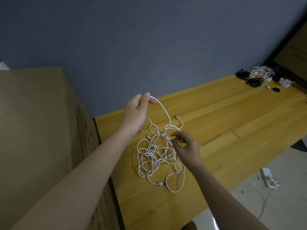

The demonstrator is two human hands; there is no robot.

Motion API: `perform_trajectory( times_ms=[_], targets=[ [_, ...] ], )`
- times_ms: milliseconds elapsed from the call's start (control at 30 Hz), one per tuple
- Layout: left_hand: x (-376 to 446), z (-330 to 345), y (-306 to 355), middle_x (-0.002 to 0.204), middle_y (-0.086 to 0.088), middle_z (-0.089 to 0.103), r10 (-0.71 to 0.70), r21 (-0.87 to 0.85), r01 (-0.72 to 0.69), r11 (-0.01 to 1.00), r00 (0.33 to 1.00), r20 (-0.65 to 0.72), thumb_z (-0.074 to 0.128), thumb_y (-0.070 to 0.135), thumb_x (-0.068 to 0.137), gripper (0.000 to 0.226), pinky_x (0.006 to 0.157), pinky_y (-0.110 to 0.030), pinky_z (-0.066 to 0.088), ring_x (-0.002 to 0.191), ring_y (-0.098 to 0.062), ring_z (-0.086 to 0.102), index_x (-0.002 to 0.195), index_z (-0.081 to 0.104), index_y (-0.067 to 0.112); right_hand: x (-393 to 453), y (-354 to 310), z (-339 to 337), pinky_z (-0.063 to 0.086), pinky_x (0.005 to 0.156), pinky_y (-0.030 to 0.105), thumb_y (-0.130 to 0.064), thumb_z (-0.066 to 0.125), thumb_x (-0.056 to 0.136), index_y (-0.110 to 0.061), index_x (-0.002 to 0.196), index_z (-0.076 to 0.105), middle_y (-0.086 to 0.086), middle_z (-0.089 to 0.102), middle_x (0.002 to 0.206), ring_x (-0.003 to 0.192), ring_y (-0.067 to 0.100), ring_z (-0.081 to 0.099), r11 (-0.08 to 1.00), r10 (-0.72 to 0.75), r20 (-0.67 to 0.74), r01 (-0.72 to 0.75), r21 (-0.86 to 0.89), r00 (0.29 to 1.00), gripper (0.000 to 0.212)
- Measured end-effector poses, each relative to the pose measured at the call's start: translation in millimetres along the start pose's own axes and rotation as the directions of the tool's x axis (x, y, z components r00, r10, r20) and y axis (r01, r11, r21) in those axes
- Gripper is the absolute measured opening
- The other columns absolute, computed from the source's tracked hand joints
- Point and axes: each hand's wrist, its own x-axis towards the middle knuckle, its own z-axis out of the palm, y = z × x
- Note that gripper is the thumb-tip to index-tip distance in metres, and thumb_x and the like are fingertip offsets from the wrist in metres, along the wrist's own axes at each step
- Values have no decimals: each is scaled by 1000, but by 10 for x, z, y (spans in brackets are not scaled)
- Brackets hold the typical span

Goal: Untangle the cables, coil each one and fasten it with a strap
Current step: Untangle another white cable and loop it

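A tangle of white cables (156, 156) lies on the wooden table (232, 117). My left hand (137, 112) is raised above the table and pinches one white cable near its end between thumb and fingers; that cable arcs down into the tangle. Lower and to the right, my right hand (186, 145) sits at the tangle's right edge, its fingers curled and pinching a strand there. A loose plug end (176, 117) lies on the table behind the tangle, and another connector (160, 183) shows at the tangle's front.
A large cardboard box (41, 130) stands against the table's left end. Coiled black and white cables (264, 77) lie at the far right of the table. A white power strip (268, 177) rests on the floor at the right. A grey wall runs behind.
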Motion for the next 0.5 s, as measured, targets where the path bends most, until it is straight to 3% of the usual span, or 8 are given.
perform_trajectory(
  times_ms=[67, 100, 167, 233, 267, 367, 433, 500],
  targets=[
    [0, -1, -8, 52, 7, 29, 3, 33, -3, 999, 1000, -8, 39, 35, 102, 33, 50, -28, 25, 47, -9, 30, 80, 62, 25, 28, -139, -25, 40, 66, 22, -1, 65, 83, -17, 83, 51, -5, 49, 75, 68, 7, 46, 977, 89, -26, -82, 198, 996, 22],
    [-3, 5, -12, 53, 6, 29, 2, 23, -2, 1000, 1000, 0, 39, 34, 102, 33, 50, -28, 26, 47, -9, 30, 80, 62, 25, 48, -173, -23, 39, 68, 23, -7, 63, 83, -17, 86, 48, -4, 48, 78, 70, 8, 47, 971, 115, -39, -104, 217, 993, 18],
    [-11, 31, -13, 53, 7, 30, 5, -47, -3, 999, 999, 37, 41, 32, 102, 33, 48, -26, 26, 45, -7, 29, 78, 62, 24, 101, -209, -39, 41, 82, 31, -21, 56, 81, -18, 100, 52, -2, 55, 98, 94, 14, 49, 998, 58, -51, -59, -30, 997, 21],
    [-25, 57, -8, 51, 11, 31, 11, -85, -5, 996, 998, 70, 41, 30, 102, 33, 46, -21, 27, 43, -3, 30, 77, 62, 23, 157, -233, 1, 32, 102, 38, -38, 47, 72, -21, 119, 55, 0, 50, 126, 120, 16, 35, 957, -48, 30, 55, -286, 998, 50],
    [-29, 64, 2, 49, 12, 32, 18, -95, -10, 995, 996, 83, 41, 29, 102, 33, 46, -19, 28, 42, -3, 31, 77, 61, 22, 163, -300, 42, 25, 105, 37, -46, 45, 71, -25, 123, 55, -2, 45, 133, 125, 14, 29, 948, -62, 48, 74, -309, 997, 57],
    [-14, 80, 12, 45, 13, 32, 26, -128, -12, 992, 994, 103, 42, 27, 102, 32, 46, -17, 27, 42, -2, 32, 77, 61, 21, 168, -459, 238, 21, 99, 28, -65, 51, 81, -35, 114, 63, -11, 45, 125, 120, 10, 30, 973, -7, 13, 10, -232, 1000, 47],
    [-6, 82, 25, 44, 13, 32, 17, -137, 0, 991, 993, 120, 41, 26, 102, 32, 46, -18, 27, 41, -3, 31, 77, 60, 20, 195, -537, 344, 30, 91, 26, -56, 57, 87, -31, 103, 66, -7, 56, 112, 110, 13, 44, 995, 78, -4, -78, -57, 997, 32],
    [-7, 88, 34, 43, 13, 32, 19, -134, -1, 991, 991, 129, 41, 25, 102, 33, 45, -19, 26, 40, -3, 30, 75, 60, 21, 250, -631, 386, 40, 73, 23, -34, 64, 90, -22, 90, 64, -5, 61, 86, 82, 11, 53, 944, 206, 57, -214, 253, 977, 12]
  ],
)
